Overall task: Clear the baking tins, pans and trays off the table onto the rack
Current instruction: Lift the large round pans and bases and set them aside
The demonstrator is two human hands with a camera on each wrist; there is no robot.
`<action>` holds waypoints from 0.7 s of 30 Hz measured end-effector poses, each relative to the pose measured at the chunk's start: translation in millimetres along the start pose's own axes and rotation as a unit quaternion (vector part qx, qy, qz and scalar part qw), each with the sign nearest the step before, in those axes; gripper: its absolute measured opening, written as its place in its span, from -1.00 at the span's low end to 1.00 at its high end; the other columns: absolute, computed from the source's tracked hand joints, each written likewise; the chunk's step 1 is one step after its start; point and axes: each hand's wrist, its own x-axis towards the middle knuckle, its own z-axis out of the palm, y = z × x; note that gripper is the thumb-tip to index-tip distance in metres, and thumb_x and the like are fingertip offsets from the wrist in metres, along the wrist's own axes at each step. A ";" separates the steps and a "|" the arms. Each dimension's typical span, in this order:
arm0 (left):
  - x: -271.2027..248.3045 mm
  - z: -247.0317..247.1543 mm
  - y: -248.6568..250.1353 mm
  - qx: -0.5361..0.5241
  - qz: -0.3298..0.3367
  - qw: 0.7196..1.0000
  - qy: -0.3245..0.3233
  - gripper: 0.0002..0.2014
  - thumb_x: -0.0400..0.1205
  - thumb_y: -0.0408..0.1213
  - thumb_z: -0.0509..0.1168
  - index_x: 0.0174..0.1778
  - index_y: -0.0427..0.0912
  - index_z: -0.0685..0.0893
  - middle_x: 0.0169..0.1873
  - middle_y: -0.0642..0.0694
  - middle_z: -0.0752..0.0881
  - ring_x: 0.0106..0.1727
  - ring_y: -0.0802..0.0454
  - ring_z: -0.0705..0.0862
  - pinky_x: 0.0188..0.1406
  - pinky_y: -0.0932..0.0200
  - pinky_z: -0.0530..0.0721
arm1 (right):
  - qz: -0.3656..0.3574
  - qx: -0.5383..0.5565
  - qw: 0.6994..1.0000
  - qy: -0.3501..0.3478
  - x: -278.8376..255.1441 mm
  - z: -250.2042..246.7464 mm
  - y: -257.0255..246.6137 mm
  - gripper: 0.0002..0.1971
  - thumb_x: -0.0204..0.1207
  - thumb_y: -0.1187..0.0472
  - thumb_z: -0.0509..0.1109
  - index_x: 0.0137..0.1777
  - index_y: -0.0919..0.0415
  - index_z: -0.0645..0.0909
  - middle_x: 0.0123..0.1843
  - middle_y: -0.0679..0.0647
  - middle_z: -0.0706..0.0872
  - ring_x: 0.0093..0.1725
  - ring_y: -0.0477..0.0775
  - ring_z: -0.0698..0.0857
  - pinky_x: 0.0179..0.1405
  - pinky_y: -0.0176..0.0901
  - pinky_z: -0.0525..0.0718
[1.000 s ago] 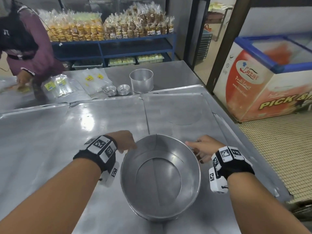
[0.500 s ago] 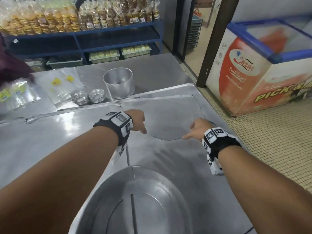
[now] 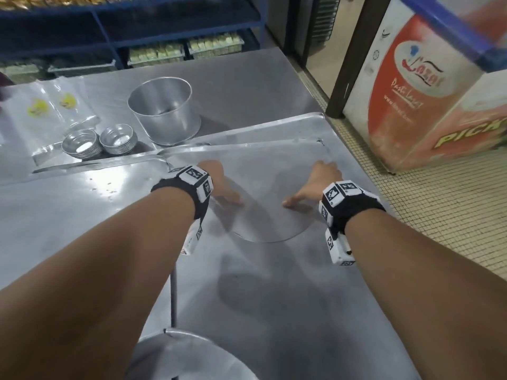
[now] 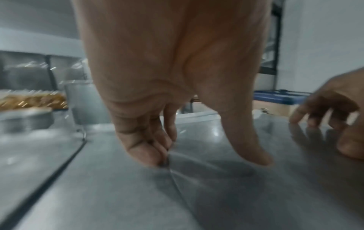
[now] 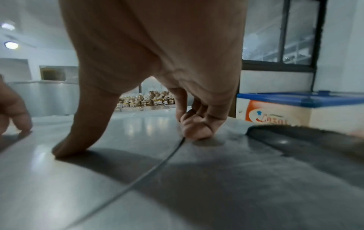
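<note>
A flat round metal disc point(image 3: 263, 212) lies on the steel table point(image 3: 82, 215). My left hand point(image 3: 227, 187) is at its left rim, fingertips point(image 4: 157, 155) curled against the edge and thumb pressing on top. My right hand point(image 3: 307, 185) is at the right rim in the same way, with its thumb on the disc point(image 5: 98, 179) and its fingers point(image 5: 197, 132) curled at the edge. A wide round tin point(image 3: 192, 357) sits near me at the bottom of the head view. A tall round tin point(image 3: 164, 111) and two stacks of small tins point(image 3: 81, 144) stand at the back.
Clear plastic bags point(image 3: 41, 111) lie at the back left. A blue shelf unit point(image 3: 137, 31) with packed goods stands behind the table. A red and white chest freezer point(image 3: 411, 91) stands on the tiled floor right of the table's edge point(image 3: 365, 187).
Both hands have let go of the wide round tin, which now sits close to me. They reached forward and settled on the two sides of the flat disc.
</note>
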 end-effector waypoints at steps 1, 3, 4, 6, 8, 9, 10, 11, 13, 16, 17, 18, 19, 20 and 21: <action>5.0 1.0 -2.4 -0.018 -0.007 1.000 0.003 -0.39 0.24 0.23 0.66 -0.32 -0.18 0.51 -0.31 -0.06 0.60 -0.23 -0.06 0.62 -0.23 0.15 0.51 | 0.006 0.010 1.000 -0.006 4.4 -0.5 0.0 0.29 -0.35 -0.31 0.80 0.43 0.23 0.41 0.41 0.26 0.44 0.40 0.32 0.55 0.38 0.05 0.60; 11.3 1.1 -6.1 -0.042 -0.025 0.999 0.006 -0.34 0.07 0.24 0.72 -0.37 -0.16 0.52 -0.39 -0.07 0.62 -0.36 -0.03 0.61 -0.30 0.18 0.54 | 0.012 0.018 1.000 -0.023 13.0 -2.3 -0.4 0.27 -0.49 -0.34 0.78 0.31 0.23 0.51 0.33 0.23 0.55 0.26 0.28 0.66 0.29 0.03 0.67; 13.4 1.1 -7.9 -0.046 -0.030 0.999 0.004 -0.34 0.03 0.23 0.73 -0.38 -0.16 0.53 -0.42 -0.08 0.64 -0.40 -0.02 0.61 -0.30 0.18 0.56 | 0.015 0.016 0.999 -0.031 15.9 -3.4 -0.3 0.24 -0.54 -0.35 0.76 0.24 0.23 0.57 0.28 0.22 0.61 0.18 0.27 0.70 0.23 0.03 0.71; 14.0 -0.1 -8.4 -0.053 -0.034 0.998 -0.002 -0.39 0.08 0.19 0.74 -0.40 -0.17 0.57 -0.45 -0.08 0.66 -0.43 -0.01 0.62 -0.30 0.18 0.59 | 0.022 0.019 0.999 -0.040 19.8 -6.5 1.2 0.18 -0.49 -0.33 0.77 0.23 0.23 0.60 0.25 0.22 0.65 0.15 0.26 0.72 0.21 0.07 0.73; 12.5 -2.1 -9.9 -0.060 -0.041 0.997 -0.006 -0.43 0.10 0.19 0.73 -0.42 -0.18 0.63 -0.47 -0.08 0.70 -0.44 -0.01 0.65 -0.34 0.20 0.61 | 0.029 0.030 0.998 -0.049 19.1 -11.0 3.3 0.15 -0.36 -0.27 0.80 0.31 0.22 0.57 0.27 0.21 0.66 0.21 0.27 0.70 0.25 0.10 0.70; 14.0 -3.1 -12.2 -0.067 -0.044 0.997 -0.009 -0.43 0.07 0.20 0.73 -0.41 -0.17 0.67 -0.48 -0.08 0.73 -0.44 -0.01 0.68 -0.34 0.21 0.63 | 0.032 0.037 0.997 -0.052 19.0 -14.4 4.8 0.12 -0.30 -0.24 0.81 0.32 0.22 0.56 0.28 0.20 0.67 0.22 0.28 0.69 0.27 0.09 0.68; 11.9 -4.8 -14.3 -0.075 -0.055 0.996 -0.017 -0.42 0.02 0.20 0.74 -0.39 -0.17 0.69 -0.45 -0.09 0.76 -0.42 -0.02 0.71 -0.31 0.20 0.67 | 0.038 0.048 0.997 -0.053 18.8 -17.7 5.8 0.09 -0.24 -0.21 0.82 0.33 0.23 0.55 0.28 0.18 0.68 0.24 0.28 0.69 0.28 0.08 0.66; 8.0 -6.6 -15.6 -0.089 -0.061 0.994 -0.018 -0.37 -0.07 0.20 0.76 -0.34 -0.16 0.71 -0.40 -0.11 0.79 -0.36 -0.05 0.77 -0.23 0.16 0.75 | 0.038 0.064 0.996 -0.055 18.1 -21.3 6.8 0.07 -0.18 -0.18 0.83 0.35 0.25 0.54 0.30 0.17 0.68 0.26 0.29 0.67 0.30 0.08 0.64; 3.7 -7.7 -20.9 -0.126 -0.076 0.989 -0.012 -0.23 -0.30 0.23 0.76 -0.26 -0.10 0.76 -0.33 -0.11 0.85 -0.24 -0.13 0.85 -0.09 -0.06 0.85 | 0.038 0.098 0.993 -0.055 14.8 -26.9 7.2 0.07 -0.13 -0.12 0.84 0.39 0.29 0.52 0.34 0.18 0.66 0.31 0.28 0.65 0.35 0.06 0.61; -11.8 -9.3 -21.9 -0.181 -0.061 0.982 0.007 -0.40 -0.18 0.14 0.80 -0.40 -0.07 0.72 -0.53 0.00 0.75 -0.43 -0.02 0.74 -0.31 0.20 0.73 | 0.036 0.150 0.987 -0.038 2.1 -32.4 7.0 0.09 -0.12 -0.08 0.85 0.42 0.28 0.45 0.38 0.16 0.63 0.35 0.26 0.62 0.38 0.04 0.58; -17.9 -10.2 -23.2 -0.190 -0.052 0.980 0.018 -0.43 -0.11 0.12 0.81 -0.39 -0.06 0.70 -0.51 0.02 0.73 -0.44 0.03 0.69 -0.33 0.24 0.65 | 0.038 0.168 0.985 -0.027 -4.4 -34.7 6.8 0.11 -0.10 -0.05 0.85 0.45 0.26 0.41 0.39 0.13 0.61 0.38 0.24 0.60 0.40 0.04 0.56; -23.7 -12.7 -23.9 -0.191 -0.040 0.980 0.031 -0.35 -0.11 0.16 0.80 -0.27 -0.07 0.70 -0.39 0.01 0.77 -0.35 0.04 0.70 -0.23 0.23 0.67 | 0.041 0.182 0.982 -0.015 -12.6 -37.6 5.2 0.12 -0.09 -0.03 0.85 0.47 0.24 0.38 0.40 0.11 0.59 0.40 0.23 0.59 0.42 0.06 0.55; -27.8 -16.2 -24.8 -0.213 -0.034 0.975 0.052 -0.19 -0.17 0.20 0.79 -0.09 -0.09 0.69 -0.22 0.01 0.79 -0.20 0.03 0.74 -0.07 0.17 0.72 | 0.036 0.193 0.980 -0.001 -21.0 -41.9 3.5 0.12 -0.10 -0.02 0.86 0.47 0.22 0.37 0.37 0.08 0.60 0.40 0.21 0.59 0.41 0.07 0.56; -35.1 -21.7 -26.0 -0.224 -0.028 0.972 0.068 -0.07 -0.18 0.19 0.79 0.05 -0.13 0.63 -0.10 0.02 0.77 -0.07 0.00 0.75 0.07 0.11 0.72 | 0.027 0.204 0.978 0.016 -29.8 -46.8 0.3 0.12 -0.18 -0.04 0.86 0.43 0.19 0.43 0.32 0.05 0.64 0.36 0.18 0.63 0.38 0.08 0.59; -43.9 -28.2 -27.5 -0.233 -0.013 0.969 0.080 -0.05 -0.13 0.14 0.80 0.11 -0.14 0.59 -0.06 0.03 0.74 0.00 -0.01 0.73 0.14 0.09 0.70 | 0.003 0.218 0.975 0.033 -38.5 -52.8 -1.2 0.09 -0.29 -0.07 0.87 0.33 0.16 0.53 0.23 0.01 0.72 0.28 0.13 0.69 0.33 0.07 0.65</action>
